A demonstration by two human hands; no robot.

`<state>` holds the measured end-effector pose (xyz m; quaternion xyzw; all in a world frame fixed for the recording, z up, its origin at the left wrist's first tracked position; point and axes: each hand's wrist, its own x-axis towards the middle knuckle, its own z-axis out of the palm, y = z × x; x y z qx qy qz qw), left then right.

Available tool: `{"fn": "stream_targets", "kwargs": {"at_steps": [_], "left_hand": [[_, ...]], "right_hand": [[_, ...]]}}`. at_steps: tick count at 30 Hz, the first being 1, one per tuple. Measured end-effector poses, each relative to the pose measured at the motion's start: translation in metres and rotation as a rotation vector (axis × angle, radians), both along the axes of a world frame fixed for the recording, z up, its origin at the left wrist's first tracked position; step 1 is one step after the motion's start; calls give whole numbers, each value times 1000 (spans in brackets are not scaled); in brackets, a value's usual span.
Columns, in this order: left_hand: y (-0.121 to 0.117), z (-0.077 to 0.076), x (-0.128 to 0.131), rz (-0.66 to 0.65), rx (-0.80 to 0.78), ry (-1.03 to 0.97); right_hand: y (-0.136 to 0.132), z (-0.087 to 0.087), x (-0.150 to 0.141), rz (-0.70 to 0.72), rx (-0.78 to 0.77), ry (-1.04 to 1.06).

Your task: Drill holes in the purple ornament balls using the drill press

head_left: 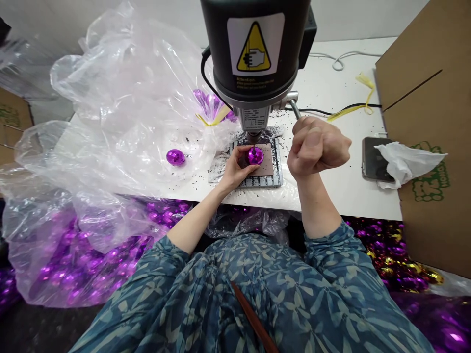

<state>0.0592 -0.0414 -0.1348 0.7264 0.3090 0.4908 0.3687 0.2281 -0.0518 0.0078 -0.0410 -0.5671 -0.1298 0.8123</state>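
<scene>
A bench drill press (256, 54) stands on the white table (346, 191), its bit just above a shiny purple ball (255, 155). My left hand (237, 168) pinches that ball and holds it on a brown block on the drill's slotted base (276, 177). My right hand (316, 146) is a closed fist around the drill's metal feed lever (295, 107). Another purple ball (175, 157) lies loose on the table to the left.
A big clear plastic bag (110, 122) covers the table's left side. Bags of purple balls (73, 264) hang below the front edge. A phone (373, 159) under a white tissue (405, 159) and a cardboard box (430, 122) stand right. Dark shavings ring the base.
</scene>
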Motion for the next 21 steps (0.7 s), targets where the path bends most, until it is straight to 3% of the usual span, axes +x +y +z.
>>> {"fn": "stream_targets", "kwargs": {"at_steps": [4,8,12,14,16,19,21], "left_hand": [[1,-3,3,15,-2,10],[-5,3,5,131,32,67],[-43,29,-10,302,186,242],[-73,40,-24,200,317,321],[-106,40,-40,34,467,444],[-143,24,-60,-74,674,729],[-149,11,-72,-88,755,806]], "right_hand": [[-8,7,-3,-46,-113,97],[-13,51,-8,6,-377,198],[-7,84,-7,134,-446,174],[-5,86,-5,150,-456,156],[-4,82,-3,134,-452,128],[1,75,1,111,-484,143],[7,73,3,114,-496,181]]}}
